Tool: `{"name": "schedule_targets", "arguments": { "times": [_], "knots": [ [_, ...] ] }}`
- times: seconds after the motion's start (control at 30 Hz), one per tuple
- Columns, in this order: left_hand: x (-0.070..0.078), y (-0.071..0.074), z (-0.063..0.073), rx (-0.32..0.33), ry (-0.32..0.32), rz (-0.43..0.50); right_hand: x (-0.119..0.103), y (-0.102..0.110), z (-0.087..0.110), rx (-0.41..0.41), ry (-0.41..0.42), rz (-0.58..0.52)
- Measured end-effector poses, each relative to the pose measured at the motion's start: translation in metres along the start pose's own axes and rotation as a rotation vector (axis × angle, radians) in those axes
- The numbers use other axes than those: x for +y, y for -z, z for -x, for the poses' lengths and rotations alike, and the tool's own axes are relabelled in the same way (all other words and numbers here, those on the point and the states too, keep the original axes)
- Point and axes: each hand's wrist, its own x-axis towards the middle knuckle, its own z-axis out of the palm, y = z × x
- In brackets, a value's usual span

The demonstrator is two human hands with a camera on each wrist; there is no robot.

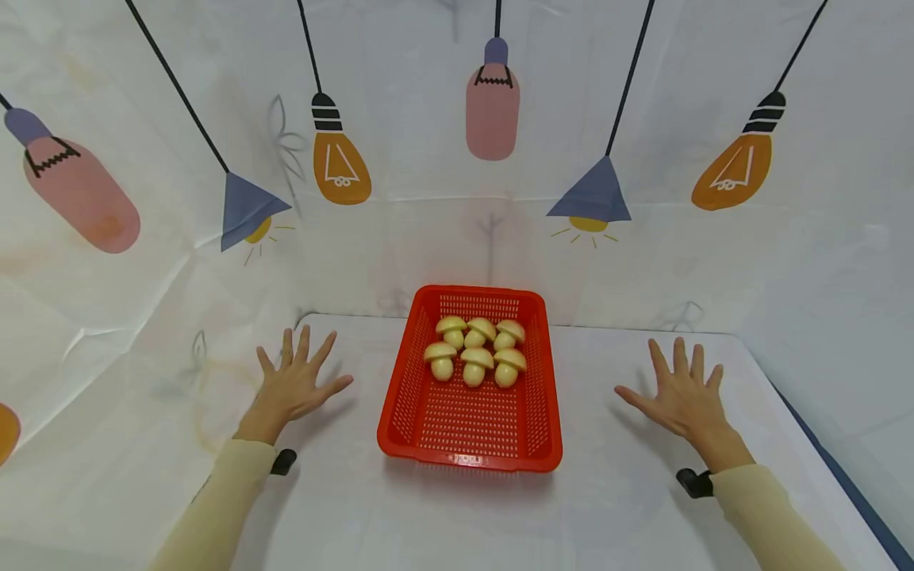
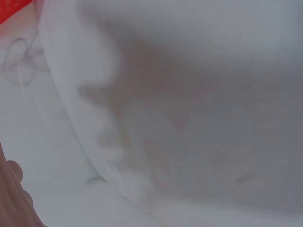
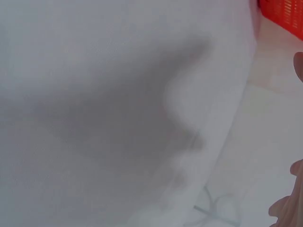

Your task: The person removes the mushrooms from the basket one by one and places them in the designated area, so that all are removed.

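A red plastic basket [image 1: 471, 458] with perforated walls stands in the middle of the white table. Several cream-coloured mushroom-shaped pieces [image 1: 477, 365] lie in it in two rows, towards its far end. To the left of the basket, my left hand [image 1: 293, 388] hovers with its fingers spread and holds nothing. My right hand [image 1: 684, 396] is on the other side, also spread and holding nothing. Both hands are apart from the basket. Only the edges of the fingers [image 2: 16, 198] show in the left wrist view, and the right fingers [image 3: 293, 203] are likewise cut off.
The white tabletop [image 1: 336, 507] carries the shadows of both hands. Behind it hangs a white sheet [image 1: 421, 238] printed with lamps and bulbs, which also runs along the left side. A dark wristband piece [image 1: 283, 461] is on the left wrist, and another [image 1: 694, 482] on the right.
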Motion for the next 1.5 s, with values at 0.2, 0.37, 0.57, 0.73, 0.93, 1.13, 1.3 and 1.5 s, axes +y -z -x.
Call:
{"name": "schedule_targets", "arguments": {
  "times": [0.2, 0.37, 0.57, 0.73, 0.93, 1.13, 1.3, 1.5],
  "knots": [
    [0.017, 0.002, 0.000, 0.016, -0.024, 0.036, -0.016, 0.004, -0.004, -0.012, 0.016, -0.046],
    [0.039, -0.005, 0.001, 0.030, -0.096, 0.103, -0.032, 0.009, -0.007, -0.018, 0.026, -0.084],
    [0.066, -0.006, 0.001, 0.048, -0.163, 0.185, -0.055, 0.017, -0.016, -0.021, 0.048, -0.135],
    [0.085, -0.005, 0.001, 0.053, -0.186, 0.254, -0.076, 0.020, -0.023, -0.024, 0.056, -0.174],
    [0.097, -0.010, 0.000, 0.050, -0.208, 0.334, -0.100, 0.025, -0.028, 0.003, 0.097, -0.234],
    [0.100, -0.012, 0.001, 0.056, -0.204, 0.436, -0.126, 0.032, -0.035, 0.006, 0.125, -0.292],
    [0.100, -0.015, -0.001, 0.064, -0.191, 0.548, -0.146, 0.032, -0.042, 0.010, 0.161, -0.313],
    [0.101, -0.018, -0.003, 0.031, -0.173, 0.658, -0.166, 0.033, -0.048, 0.015, 0.203, -0.357]
  ]
}}
